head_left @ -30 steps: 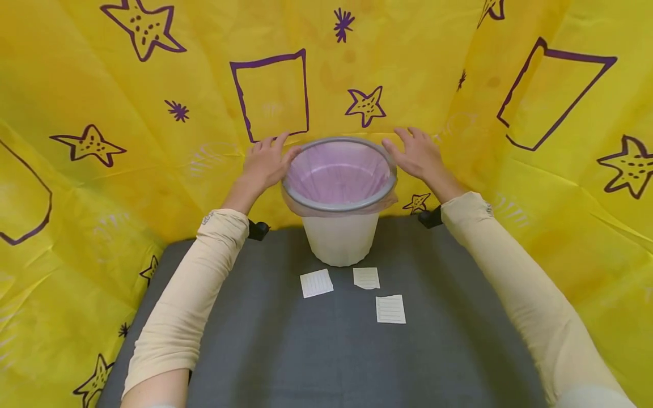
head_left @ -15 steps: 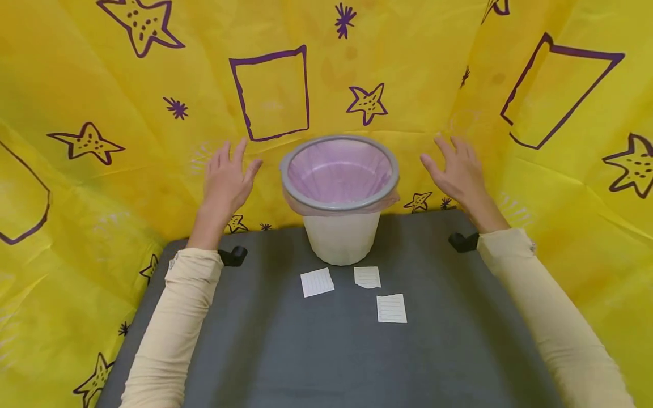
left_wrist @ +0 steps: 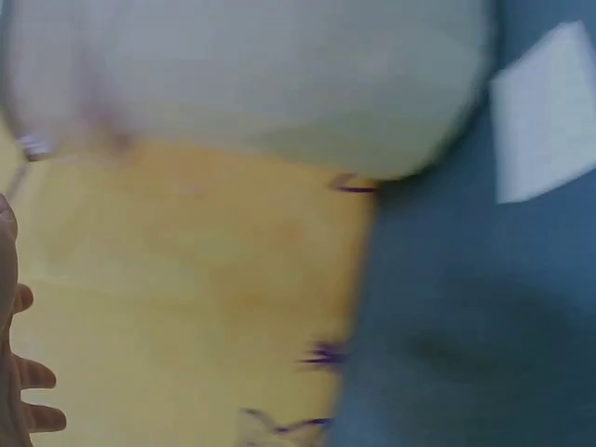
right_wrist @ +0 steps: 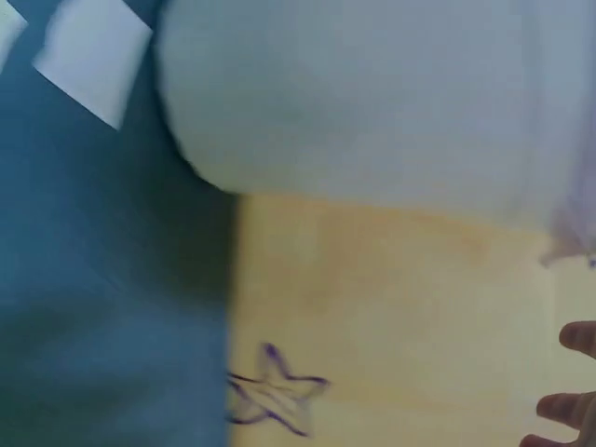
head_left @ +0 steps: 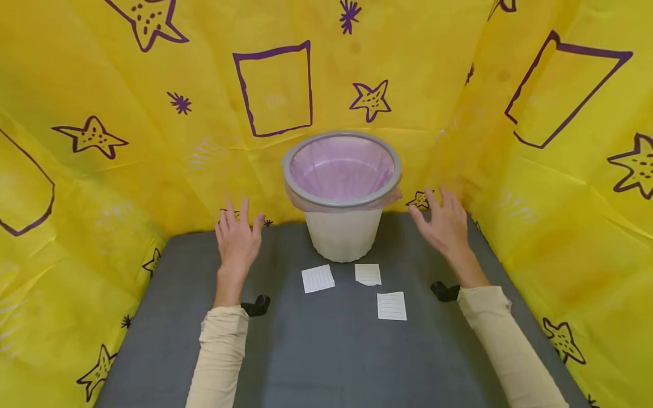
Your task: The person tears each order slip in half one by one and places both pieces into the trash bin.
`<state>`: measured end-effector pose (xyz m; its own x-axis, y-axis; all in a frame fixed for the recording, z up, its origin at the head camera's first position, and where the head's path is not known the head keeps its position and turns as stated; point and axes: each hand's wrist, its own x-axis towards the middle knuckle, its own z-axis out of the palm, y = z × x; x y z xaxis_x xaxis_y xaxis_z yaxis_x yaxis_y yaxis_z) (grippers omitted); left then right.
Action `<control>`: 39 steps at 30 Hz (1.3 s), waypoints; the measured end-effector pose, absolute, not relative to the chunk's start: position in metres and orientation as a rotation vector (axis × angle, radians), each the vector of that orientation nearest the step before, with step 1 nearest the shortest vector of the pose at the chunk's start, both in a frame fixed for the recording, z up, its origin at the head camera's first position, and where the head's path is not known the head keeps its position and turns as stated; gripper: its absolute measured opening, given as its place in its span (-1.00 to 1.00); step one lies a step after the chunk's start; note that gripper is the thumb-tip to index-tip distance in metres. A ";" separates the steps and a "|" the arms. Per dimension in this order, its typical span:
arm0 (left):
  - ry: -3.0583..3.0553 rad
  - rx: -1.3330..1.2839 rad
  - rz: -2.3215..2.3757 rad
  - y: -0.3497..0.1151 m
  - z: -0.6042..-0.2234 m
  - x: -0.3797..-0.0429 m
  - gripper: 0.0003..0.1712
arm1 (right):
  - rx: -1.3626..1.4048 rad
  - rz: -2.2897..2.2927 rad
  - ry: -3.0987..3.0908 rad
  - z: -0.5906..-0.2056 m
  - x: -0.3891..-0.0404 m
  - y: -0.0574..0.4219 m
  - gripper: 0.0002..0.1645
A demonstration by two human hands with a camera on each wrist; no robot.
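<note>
A white trash bin [head_left: 344,235] with a grey rim and a pinkish liner [head_left: 342,167] stands upright at the back of the grey table. To its left my left hand [head_left: 238,241] is held with fingers spread, holding nothing. My right hand [head_left: 445,226] hovers on the other side, fingers apart and likewise holding nothing. In front of the bin lie three small lined paper pieces: a left one [head_left: 318,279], a middle one [head_left: 368,275] and a right one [head_left: 391,306]. Both wrist views show the bin's side close up, with only some fingertips at the edge.
The grey tabletop [head_left: 316,362] meets a yellow cloth backdrop [head_left: 204,85] with purple star drawings at the back and along both sides. A black wrist camera mount [head_left: 257,306] juts from the left wrist, and another mount [head_left: 445,292] from the right.
Both hands have come away from the bin's rim, moved outward to either side, then dropped lower and nearer the person. The bin and papers stay in place.
</note>
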<state>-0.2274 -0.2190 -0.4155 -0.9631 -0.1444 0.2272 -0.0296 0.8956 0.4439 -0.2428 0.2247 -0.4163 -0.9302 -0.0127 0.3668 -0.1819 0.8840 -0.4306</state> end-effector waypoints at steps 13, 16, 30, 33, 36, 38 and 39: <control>-2.859 0.153 -0.639 -0.190 -0.473 -0.184 -0.15 | 0.082 0.614 -2.620 -0.460 -0.213 0.208 -0.21; -2.897 0.148 -0.634 -0.177 -0.494 -0.163 -0.17 | 0.070 0.588 -2.641 -0.482 -0.196 0.201 -0.20; -2.779 0.118 -0.767 -0.141 -0.531 -0.117 -0.28 | 0.108 0.561 -2.605 -0.524 -0.152 0.182 -0.16; -2.761 0.142 -0.765 -0.140 -0.536 -0.111 -0.29 | 0.097 0.573 -2.614 -0.531 -0.147 0.180 -0.16; -2.740 0.144 -0.753 -0.144 -0.537 -0.111 -0.30 | 0.085 0.596 -2.626 -0.533 -0.147 0.177 -0.16; -2.739 0.136 -0.757 -0.146 -0.536 -0.112 -0.30 | 0.067 0.615 -2.638 -0.535 -0.145 0.172 -0.17; -2.743 0.133 -0.762 -0.146 -0.536 -0.112 -0.30 | 0.062 0.627 -2.643 -0.537 -0.144 0.168 -0.17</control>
<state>-0.1121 -0.1459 -0.5361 -0.9535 -0.1650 0.2522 -0.0112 0.8557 0.5174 -0.1435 0.1676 -0.5368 -0.9103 0.0528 0.4107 -0.1374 0.8971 -0.4199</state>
